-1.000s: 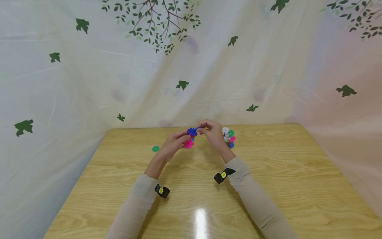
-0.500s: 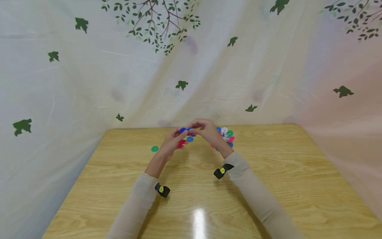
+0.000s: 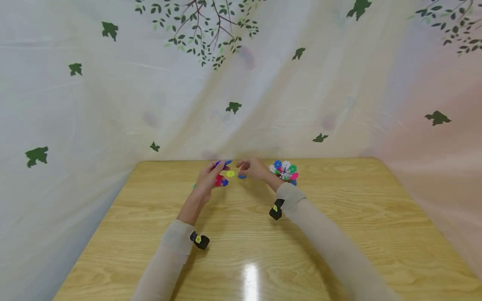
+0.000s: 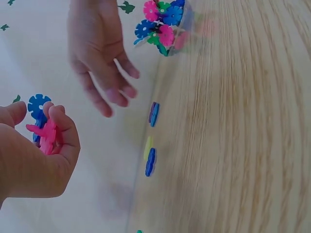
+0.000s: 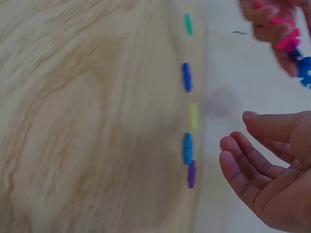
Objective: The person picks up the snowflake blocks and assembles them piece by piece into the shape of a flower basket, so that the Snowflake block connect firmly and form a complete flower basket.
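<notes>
My left hand holds a small joined piece of flower-shaped snowflake discs above the table. In the left wrist view it shows a pink disc between thumb and fingers, with a blue disc sticking up from it. My right hand is apart from it, fingers loosely bent and nothing between them. Below the hands lie loose discs: a yellow disc, a dark blue disc, a lighter blue disc, a purple disc and a green disc.
A built cluster of multicoloured discs stands on the wooden table, just right of my right hand. Behind the table's far edge hangs a pale curtain printed with leaves and birds.
My right hand has let go of the blue disc at the joined piece and come away from it. My left hand has moved left with the piece, uncovering loose discs on the table.
</notes>
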`<state>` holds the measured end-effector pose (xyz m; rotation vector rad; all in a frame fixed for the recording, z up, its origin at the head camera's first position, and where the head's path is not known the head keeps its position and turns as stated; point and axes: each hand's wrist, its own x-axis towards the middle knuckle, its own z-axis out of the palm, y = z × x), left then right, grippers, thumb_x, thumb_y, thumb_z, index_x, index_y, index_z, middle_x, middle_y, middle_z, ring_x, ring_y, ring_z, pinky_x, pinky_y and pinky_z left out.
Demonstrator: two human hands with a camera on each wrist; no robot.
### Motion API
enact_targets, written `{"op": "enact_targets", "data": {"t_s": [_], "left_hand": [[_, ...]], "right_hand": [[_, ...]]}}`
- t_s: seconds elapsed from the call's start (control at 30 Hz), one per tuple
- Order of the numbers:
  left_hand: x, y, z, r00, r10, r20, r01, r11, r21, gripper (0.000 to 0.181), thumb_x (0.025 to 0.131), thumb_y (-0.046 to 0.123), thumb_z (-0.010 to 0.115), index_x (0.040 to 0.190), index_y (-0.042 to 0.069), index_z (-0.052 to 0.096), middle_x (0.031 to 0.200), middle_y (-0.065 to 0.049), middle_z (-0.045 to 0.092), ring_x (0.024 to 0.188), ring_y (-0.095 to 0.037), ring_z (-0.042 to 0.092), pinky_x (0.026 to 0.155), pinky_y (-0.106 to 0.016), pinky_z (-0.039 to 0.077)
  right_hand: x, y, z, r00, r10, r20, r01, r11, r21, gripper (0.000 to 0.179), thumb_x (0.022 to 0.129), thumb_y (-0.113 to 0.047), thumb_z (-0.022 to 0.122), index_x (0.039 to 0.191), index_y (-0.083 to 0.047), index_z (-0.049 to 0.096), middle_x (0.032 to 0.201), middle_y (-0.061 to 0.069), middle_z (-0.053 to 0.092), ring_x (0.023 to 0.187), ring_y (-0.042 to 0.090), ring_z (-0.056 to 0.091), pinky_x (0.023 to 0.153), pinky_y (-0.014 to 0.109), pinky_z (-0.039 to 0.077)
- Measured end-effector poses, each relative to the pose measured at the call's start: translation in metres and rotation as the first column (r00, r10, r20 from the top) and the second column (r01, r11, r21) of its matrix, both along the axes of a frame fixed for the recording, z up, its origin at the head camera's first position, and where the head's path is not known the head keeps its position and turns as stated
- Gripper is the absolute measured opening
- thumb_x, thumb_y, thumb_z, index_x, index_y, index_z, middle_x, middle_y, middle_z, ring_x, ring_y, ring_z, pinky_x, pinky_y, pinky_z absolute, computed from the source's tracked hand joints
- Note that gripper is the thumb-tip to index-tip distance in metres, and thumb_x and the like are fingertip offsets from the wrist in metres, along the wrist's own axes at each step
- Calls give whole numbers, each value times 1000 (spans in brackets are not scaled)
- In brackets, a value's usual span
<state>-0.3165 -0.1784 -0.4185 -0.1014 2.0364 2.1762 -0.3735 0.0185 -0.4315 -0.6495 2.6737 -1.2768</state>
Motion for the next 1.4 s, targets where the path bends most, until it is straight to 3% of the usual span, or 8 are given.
{"op": "enact_targets", "data": {"t_s": [0.2, 0.33, 0.57, 0.83, 1.03, 1.13, 1.23, 1.4], "left_hand": [[0, -10, -3, 999, 43, -12, -43, 999, 8, 28, 103, 37, 61, 113, 11, 63, 97, 11, 71, 65, -4, 56, 57, -17, 50], [1, -13, -4, 998, 53, -30, -53, 999, 12, 28, 101, 38, 63, 109, 11, 63, 101, 8, 69, 68, -6, 59, 58, -17, 52], [1, -13, -5, 999, 30, -41, -27, 997, 73, 22, 101, 33, 65, 106, 12, 62, 98, 9, 68, 82, -10, 68, 64, -18, 56], [-1, -12, -2, 999, 6, -44, -1, 993, 118, 22, 102, 29, 64, 116, 12, 62, 111, 3, 72, 91, -11, 69, 69, -19, 58], [-4, -7, -2, 1000, 2, -27, 2, 989, 149, 19, 102, 26, 65, 115, 12, 64, 105, 4, 71, 91, -13, 68, 69, -21, 59], [-5, -3, -3, 1000, 3, -21, 0, 986, 165, 20, 101, 24, 66, 116, 11, 64, 102, 4, 71, 88, -12, 68, 67, -21, 59], [-6, 0, -4, 1000, -6, -14, 8, 985, 172, 25, 101, 23, 66, 121, 8, 64, 104, 4, 71, 85, -11, 67, 66, -21, 58], [-7, 7, -4, 1000, -26, -11, 27, 985, 173, 32, 100, 22, 66, 127, 5, 62, 104, 6, 73, 83, -10, 67, 65, -21, 57]], "right_hand": [[-9, -7, -17, 999, 28, -41, -18, 974, 226, 32, 91, -3, 71, 122, 7, 68, 114, 23, 70, 104, 30, 64, 92, 39, 54], [-10, -6, -22, 998, 33, -53, -15, 954, 299, 30, 92, -4, 70, 121, 5, 69, 123, 21, 69, 117, 35, 64, 104, 45, 52], [-12, -1, -26, 999, -10, -50, 24, 956, 294, 19, 86, -3, 76, 101, 4, 69, 106, 18, 71, 96, 27, 64, 92, 40, 55], [-6, 9, -27, 999, -10, 37, 4, 985, 172, 26, 77, 5, 78, 99, 3, 65, 119, 23, 67, 110, 34, 64, 96, 39, 54], [3, 18, -27, 985, -16, 174, 10, 999, 38, 24, 82, 8, 74, 106, 4, 71, 102, 17, 69, 77, 17, 61, 63, 25, 51], [9, 24, -24, 975, -15, 222, 29, 998, -61, 26, 87, 5, 71, 114, 5, 72, 97, 13, 69, 70, 13, 59, 62, 27, 53], [17, 28, -15, 971, -29, 239, 80, 975, -207, 30, 91, 3, 70, 120, 6, 69, 95, 9, 69, 74, 11, 62, 71, 35, 58], [28, 29, 5, 976, -75, 205, 163, 875, -456, 31, 93, 1, 70, 123, 9, 65, 94, 3, 72, 79, 10, 68, 85, 50, 60]]}}
